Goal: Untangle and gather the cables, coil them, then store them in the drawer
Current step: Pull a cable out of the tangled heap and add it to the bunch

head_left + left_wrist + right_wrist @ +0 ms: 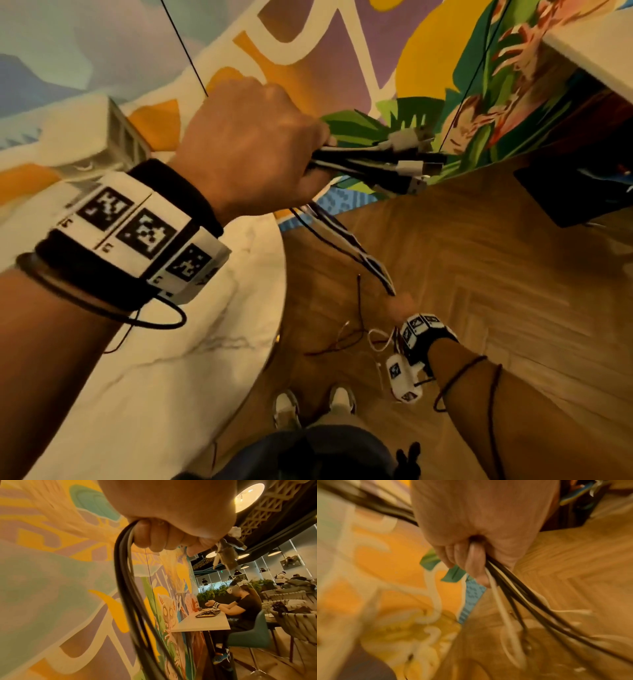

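Head view | L hand [253,150] + R hand [399,306] grip cables [346,240]

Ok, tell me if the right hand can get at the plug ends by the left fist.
Probably not yet: the right hand is far below, its grip full of the cables. The plug ends stick out uncovered from the left hand.
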Tool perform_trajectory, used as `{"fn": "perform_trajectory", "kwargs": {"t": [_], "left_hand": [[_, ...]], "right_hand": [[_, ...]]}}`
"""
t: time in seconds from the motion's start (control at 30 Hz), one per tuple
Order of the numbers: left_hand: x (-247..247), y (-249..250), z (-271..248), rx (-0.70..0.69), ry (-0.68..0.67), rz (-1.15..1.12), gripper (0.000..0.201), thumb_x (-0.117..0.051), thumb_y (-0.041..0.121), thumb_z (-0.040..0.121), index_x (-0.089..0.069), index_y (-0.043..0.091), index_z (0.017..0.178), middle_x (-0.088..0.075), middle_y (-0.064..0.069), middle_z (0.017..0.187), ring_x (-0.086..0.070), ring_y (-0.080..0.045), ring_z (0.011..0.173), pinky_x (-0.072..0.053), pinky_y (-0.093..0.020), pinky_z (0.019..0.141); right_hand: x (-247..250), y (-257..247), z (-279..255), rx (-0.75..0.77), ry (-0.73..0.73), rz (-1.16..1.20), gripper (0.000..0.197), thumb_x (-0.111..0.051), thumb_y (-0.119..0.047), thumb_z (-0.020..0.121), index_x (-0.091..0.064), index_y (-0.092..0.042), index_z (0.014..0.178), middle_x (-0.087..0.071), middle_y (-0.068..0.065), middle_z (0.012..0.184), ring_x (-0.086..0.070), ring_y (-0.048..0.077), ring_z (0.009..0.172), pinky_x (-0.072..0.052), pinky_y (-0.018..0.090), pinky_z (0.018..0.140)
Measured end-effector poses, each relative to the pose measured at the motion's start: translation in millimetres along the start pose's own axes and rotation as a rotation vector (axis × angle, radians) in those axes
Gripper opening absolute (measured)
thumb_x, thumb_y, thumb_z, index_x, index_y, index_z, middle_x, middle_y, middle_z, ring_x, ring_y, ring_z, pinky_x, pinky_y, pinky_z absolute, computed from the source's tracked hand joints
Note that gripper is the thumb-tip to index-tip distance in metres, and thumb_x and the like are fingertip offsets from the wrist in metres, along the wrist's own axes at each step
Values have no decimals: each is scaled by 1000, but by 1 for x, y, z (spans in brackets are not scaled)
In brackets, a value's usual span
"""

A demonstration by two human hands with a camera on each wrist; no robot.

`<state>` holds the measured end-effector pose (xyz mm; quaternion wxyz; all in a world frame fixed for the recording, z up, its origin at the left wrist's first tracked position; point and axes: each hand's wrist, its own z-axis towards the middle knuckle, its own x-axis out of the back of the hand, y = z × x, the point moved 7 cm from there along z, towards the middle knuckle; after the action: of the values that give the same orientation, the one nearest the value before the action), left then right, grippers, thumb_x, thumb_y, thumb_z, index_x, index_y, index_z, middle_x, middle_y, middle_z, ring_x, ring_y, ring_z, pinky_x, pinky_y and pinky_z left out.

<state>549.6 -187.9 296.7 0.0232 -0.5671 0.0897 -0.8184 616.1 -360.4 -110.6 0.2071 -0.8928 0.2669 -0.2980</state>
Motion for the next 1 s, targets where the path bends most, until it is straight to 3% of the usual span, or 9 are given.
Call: {"fn": "perform_trajectory", "kwargs": {"t": [0.07, 0.13, 0.23, 0.3, 0.37, 0.47, 0.63, 0.83, 1.0], "left_hand": [[-3, -6, -2, 27, -7, 21, 44, -35, 34, 89, -51, 10, 56, -41, -11, 42, -38, -29, 37, -33, -31, 46], [2, -19, -2, 74, 6, 29, 42, -37, 31, 89, -53, 8, 58, -38, -10, 42, -36, -26, 37, -33, -31, 47], [14, -38, -3, 142, 56, 21, 38, -39, 27, 88, -54, 6, 60, -34, -10, 43, -33, -27, 40, -26, -31, 50], [16, -40, -2, 156, 71, 16, 38, -40, 27, 89, -55, 5, 61, -36, -10, 43, -35, -28, 39, -30, -32, 48], [11, -35, 0, 163, 58, 26, 42, -38, 30, 91, -54, 7, 60, -39, -11, 43, -38, -30, 39, -37, -36, 47], [5, -19, 9, 145, 75, 29, 37, -41, 29, 90, -45, 11, 57, -37, -9, 43, -37, -29, 38, -37, -35, 46], [-9, 5, 18, 89, 11, 27, 35, -43, 29, 87, -40, 16, 55, -34, -5, 42, -32, -25, 36, -18, -23, 45], [4, -15, 18, 197, 90, -1, 38, -38, 32, 92, -46, 14, 60, -37, -10, 46, -34, -28, 42, -30, -35, 50], [5, -18, 21, 202, 127, -26, 42, -35, 36, 93, -49, 12, 62, -40, -12, 49, -36, -31, 45, -34, -38, 50]], "right_hand": [[-1, -26, 2, 45, -65, 347, 37, -58, -25, 90, -41, -17, 59, -37, 0, 52, -36, 12, 39, -31, 22, 37], [8, -43, 3, 100, -53, 511, 40, -61, -19, 88, -39, -17, 55, -32, -1, 47, -30, 14, 36, -26, 22, 37], [37, -28, 13, 136, 120, 91, 39, -56, -13, 89, -45, -13, 51, -42, 4, 51, -40, 23, 50, -33, 33, 53], [45, -3, 19, 91, 127, -185, 37, -55, -15, 91, -45, -12, 55, -46, 6, 56, -45, 23, 54, -36, 33, 55], [43, 18, 25, 8, 83, -194, 31, -56, -22, 91, -51, -6, 66, -52, 10, 65, -50, 25, 58, -38, 32, 53], [41, 7, 21, -24, 131, -10, 29, -54, -27, 92, -55, -2, 78, -51, 11, 67, -50, 27, 66, -38, 33, 61], [51, -86, 3, 216, 148, 408, 36, -57, -25, 90, -44, -11, 60, -39, 2, 53, -36, 17, 47, -29, 29, 47], [75, -152, -18, 508, 12, 714, 49, -54, -22, 91, -30, -23, 49, -25, -5, 42, -21, 14, 36, -20, 21, 38], [60, -132, -14, 497, -31, 635, 47, -54, -22, 93, -33, -22, 51, -30, -9, 40, -26, 10, 35, -25, 22, 37]]}}
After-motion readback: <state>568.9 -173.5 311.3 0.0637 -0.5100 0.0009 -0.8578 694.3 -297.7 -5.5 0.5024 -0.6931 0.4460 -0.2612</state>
